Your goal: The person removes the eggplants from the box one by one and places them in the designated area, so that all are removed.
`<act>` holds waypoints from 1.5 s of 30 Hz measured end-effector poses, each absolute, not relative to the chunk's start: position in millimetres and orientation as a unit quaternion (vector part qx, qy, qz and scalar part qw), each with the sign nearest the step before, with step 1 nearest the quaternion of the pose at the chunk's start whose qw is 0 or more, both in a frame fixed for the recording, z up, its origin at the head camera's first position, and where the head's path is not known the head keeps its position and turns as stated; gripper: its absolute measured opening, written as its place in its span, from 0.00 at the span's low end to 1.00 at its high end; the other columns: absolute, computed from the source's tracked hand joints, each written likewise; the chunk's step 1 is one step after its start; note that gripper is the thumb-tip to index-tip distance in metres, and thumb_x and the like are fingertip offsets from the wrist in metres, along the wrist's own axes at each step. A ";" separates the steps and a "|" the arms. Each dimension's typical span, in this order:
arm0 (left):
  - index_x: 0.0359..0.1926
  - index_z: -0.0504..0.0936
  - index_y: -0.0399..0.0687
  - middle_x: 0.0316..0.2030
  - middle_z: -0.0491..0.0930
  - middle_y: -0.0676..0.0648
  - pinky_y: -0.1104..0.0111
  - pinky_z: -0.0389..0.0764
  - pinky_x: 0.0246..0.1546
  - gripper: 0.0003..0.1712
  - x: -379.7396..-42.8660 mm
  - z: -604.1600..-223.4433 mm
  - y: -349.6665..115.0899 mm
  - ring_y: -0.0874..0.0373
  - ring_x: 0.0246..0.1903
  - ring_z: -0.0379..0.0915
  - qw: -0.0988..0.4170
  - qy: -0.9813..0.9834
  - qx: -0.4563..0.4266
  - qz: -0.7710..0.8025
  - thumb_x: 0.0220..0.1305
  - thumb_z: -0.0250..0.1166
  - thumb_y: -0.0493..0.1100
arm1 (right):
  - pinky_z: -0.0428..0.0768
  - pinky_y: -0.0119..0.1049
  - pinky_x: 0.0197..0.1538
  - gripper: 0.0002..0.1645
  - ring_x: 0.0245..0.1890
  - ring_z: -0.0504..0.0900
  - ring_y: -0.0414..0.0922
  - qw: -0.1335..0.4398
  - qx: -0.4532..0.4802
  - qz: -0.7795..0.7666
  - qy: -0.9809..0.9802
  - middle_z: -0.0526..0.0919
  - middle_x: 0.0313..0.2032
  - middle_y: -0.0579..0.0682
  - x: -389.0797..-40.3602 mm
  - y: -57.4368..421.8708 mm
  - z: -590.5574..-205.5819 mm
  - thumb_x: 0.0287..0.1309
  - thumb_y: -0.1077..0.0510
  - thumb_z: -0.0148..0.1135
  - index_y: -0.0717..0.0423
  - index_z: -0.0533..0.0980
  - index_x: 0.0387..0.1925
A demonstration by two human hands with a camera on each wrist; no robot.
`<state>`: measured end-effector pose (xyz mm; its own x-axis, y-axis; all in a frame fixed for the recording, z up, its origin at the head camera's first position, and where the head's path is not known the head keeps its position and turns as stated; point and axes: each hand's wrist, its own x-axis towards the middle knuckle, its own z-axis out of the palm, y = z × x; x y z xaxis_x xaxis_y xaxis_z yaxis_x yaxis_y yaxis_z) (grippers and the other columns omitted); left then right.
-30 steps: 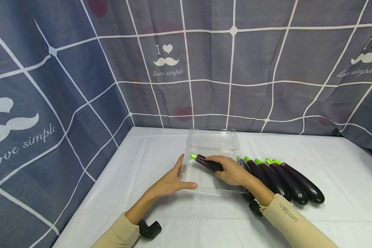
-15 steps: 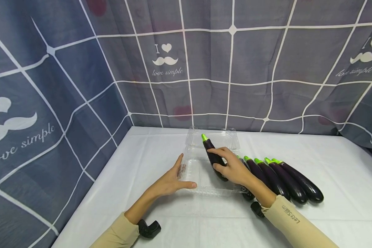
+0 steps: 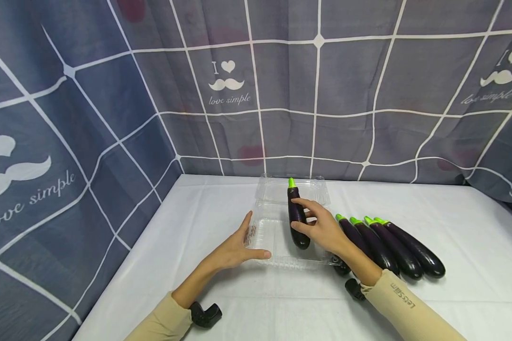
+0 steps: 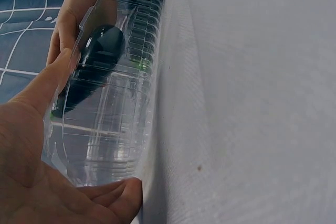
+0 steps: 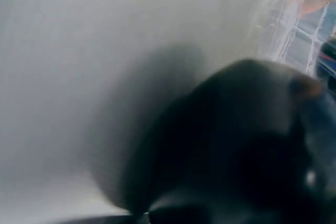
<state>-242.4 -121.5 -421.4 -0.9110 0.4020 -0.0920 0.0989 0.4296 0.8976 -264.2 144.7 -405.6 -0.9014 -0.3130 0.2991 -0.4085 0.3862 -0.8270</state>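
My right hand (image 3: 322, 229) pinches a dark purple eggplant (image 3: 297, 220) with a green stem, thumb on one side and fingers on the other. The eggplant points away from me, over the clear plastic container (image 3: 273, 239), whose lid (image 3: 292, 191) lies folded back. My left hand (image 3: 234, 248) rests at the container's left front corner, thumb stretched along the front rim and fingers spread along the left side. Through the clear wall in the left wrist view, the held eggplant (image 4: 102, 48) appears tilted. A large blurred dark shape (image 5: 226, 150) fills much of the right wrist view.
Several eggplants (image 3: 403, 251) lie side by side right of the container, green stems toward the back. Another eggplant's rounded end (image 3: 342, 267) shows beneath my right wrist. A grid-patterned curtain (image 3: 290, 94) stands behind the white-covered table (image 3: 473, 237).
The held eggplant has swung from pointing left to pointing away from me, turning with my right hand over the container. My left hand has stayed at the corner.
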 end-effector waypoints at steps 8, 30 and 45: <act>0.79 0.33 0.49 0.77 0.42 0.43 0.49 0.46 0.70 0.73 -242.4 -422.6 -121.4 0.51 0.74 0.39 0.146 0.833 0.153 0.511 0.49 0.78 0.57 | 0.82 0.43 0.41 0.35 0.51 0.80 0.59 0.037 0.214 0.528 -0.821 0.75 0.57 0.62 -264.5 145.3 -405.5 0.58 0.59 0.70 0.55 0.70 0.67; 0.79 0.31 0.51 0.77 0.38 0.47 0.51 0.44 0.71 0.75 -240.8 -419.9 -121.8 0.53 0.74 0.35 0.150 0.838 0.154 0.501 0.48 0.78 0.59 | 0.79 0.39 0.49 0.32 0.54 0.76 0.57 0.026 0.235 0.488 -0.840 0.76 0.56 0.61 -241.4 212.3 -362.4 0.61 0.63 0.66 0.56 0.69 0.66; 0.79 0.31 0.51 0.77 0.36 0.47 0.49 0.43 0.71 0.75 -240.8 -419.4 -121.6 0.53 0.74 0.34 0.149 0.841 0.153 0.497 0.48 0.78 0.60 | 0.80 0.31 0.40 0.33 0.47 0.79 0.38 0.063 0.207 0.415 -0.884 0.77 0.54 0.60 -206.7 280.2 -364.2 0.61 0.64 0.66 0.55 0.68 0.67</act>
<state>-240.8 -121.6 -419.4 -0.9088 0.4055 -0.0980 0.1098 0.4591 0.8816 -206.7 280.2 -364.2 -0.9061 -0.3147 0.2828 -0.4186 0.5691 -0.7078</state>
